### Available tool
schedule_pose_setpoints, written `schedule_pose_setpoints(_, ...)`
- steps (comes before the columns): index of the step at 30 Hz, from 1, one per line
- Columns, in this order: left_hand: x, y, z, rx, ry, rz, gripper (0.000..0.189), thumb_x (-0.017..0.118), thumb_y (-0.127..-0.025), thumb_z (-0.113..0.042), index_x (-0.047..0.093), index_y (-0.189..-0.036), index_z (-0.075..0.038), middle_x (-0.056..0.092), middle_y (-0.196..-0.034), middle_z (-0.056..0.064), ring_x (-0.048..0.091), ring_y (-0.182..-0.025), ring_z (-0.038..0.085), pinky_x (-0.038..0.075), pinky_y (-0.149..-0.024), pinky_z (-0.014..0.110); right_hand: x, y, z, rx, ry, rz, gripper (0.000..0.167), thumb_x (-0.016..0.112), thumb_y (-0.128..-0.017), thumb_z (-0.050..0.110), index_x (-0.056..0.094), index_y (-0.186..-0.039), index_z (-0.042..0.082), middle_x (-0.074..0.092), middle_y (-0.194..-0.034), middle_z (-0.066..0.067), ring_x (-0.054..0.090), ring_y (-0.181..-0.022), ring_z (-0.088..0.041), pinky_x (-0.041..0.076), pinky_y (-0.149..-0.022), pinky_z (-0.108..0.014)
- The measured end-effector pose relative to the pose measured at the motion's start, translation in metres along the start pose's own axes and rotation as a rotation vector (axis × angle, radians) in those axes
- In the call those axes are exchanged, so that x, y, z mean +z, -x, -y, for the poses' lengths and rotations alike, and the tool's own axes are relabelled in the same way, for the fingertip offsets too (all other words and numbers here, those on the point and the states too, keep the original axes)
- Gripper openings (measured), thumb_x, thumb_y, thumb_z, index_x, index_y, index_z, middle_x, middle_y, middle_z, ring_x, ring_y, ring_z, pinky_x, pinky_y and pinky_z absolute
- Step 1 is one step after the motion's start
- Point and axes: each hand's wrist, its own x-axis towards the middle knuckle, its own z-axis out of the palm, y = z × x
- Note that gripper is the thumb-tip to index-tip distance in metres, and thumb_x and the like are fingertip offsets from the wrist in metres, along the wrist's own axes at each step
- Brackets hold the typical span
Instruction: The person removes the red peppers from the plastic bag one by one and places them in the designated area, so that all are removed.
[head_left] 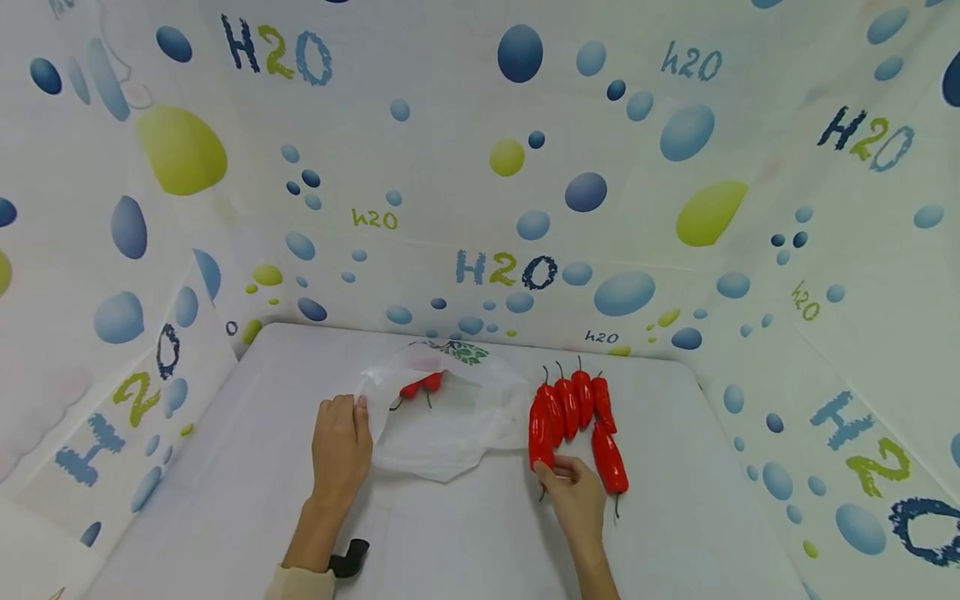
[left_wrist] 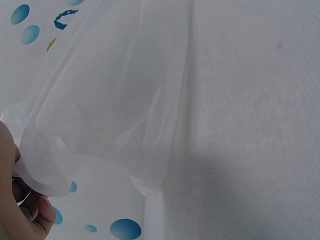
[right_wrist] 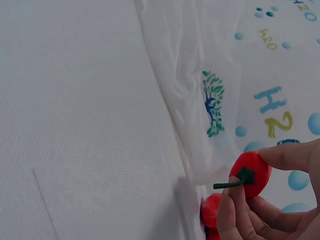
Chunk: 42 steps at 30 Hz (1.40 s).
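"How are the hands?"
"Apart. Over the worktop (head_left: pixel 450 542), the right hand (head_left: pixel 579 493) pinches one red pepper (head_left: pixel 540 429) by its stem end; the left hand (head_left: pixel 341 442) grips an edge of the plastic bag (head_left: pixel 442 437)."
"Any advice?"
"I'd pinch lightly and spread the bag's mouth wide, lest the stem snag."
"Which way does the pepper point?"
"Stem nearest, tip away, long axis running near to far. Beyond it, the row of peppers (head_left: pixel 567 404) has stems pointing away."
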Motion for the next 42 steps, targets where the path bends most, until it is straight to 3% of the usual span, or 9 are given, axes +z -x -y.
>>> schedule_pose_setpoints(16, 0.001, 0.000, 0.000, 0.005, 0.002, 0.006, 0.022, 0.056, -0.106, -0.006, 0.053, -0.087, 0.004, 0.053, -0.079, 0.017, 0.046, -0.075, 0.034, 0.039, -0.065, 0.043, -0.019, 0.004, -0.013, 0.015, 0.111, -0.156, 0.039, 0.082, -0.091, 0.031, 0.073, -0.114, 0.001, 0.077, -0.098, -0.014, 0.073, -0.085, -0.025, 0.059, -0.065, -0.032)
schedule_pose_setpoints(27, 0.001, 0.000, -0.001, -0.003, 0.000, 0.013, 0.022, 0.055, -0.107, -0.006, 0.054, -0.088, 0.005, 0.053, -0.079, 0.017, 0.045, -0.074, 0.034, 0.038, -0.065, 0.042, -0.027, 0.003, -0.026, 0.042, 0.177, -0.211, 0.043, 0.082, -0.090, 0.032, 0.074, -0.115, -0.002, 0.076, -0.095, -0.017, 0.072, -0.077, -0.025, 0.055, -0.060, -0.030)
schedule_pose_setpoints(42, 0.000, 0.000, -0.001, -0.028, 0.004, 0.023, 0.020, 0.055, -0.107, -0.007, 0.056, -0.091, 0.006, 0.057, -0.082, 0.019, 0.046, -0.077, 0.033, 0.039, -0.065, 0.043, -0.033, 0.003, -0.031, 0.005, 0.228, -0.274, 0.041, 0.085, -0.087, 0.028, 0.074, -0.110, -0.004, 0.076, -0.090, -0.018, 0.072, -0.073, -0.026, 0.053, -0.057, -0.031)
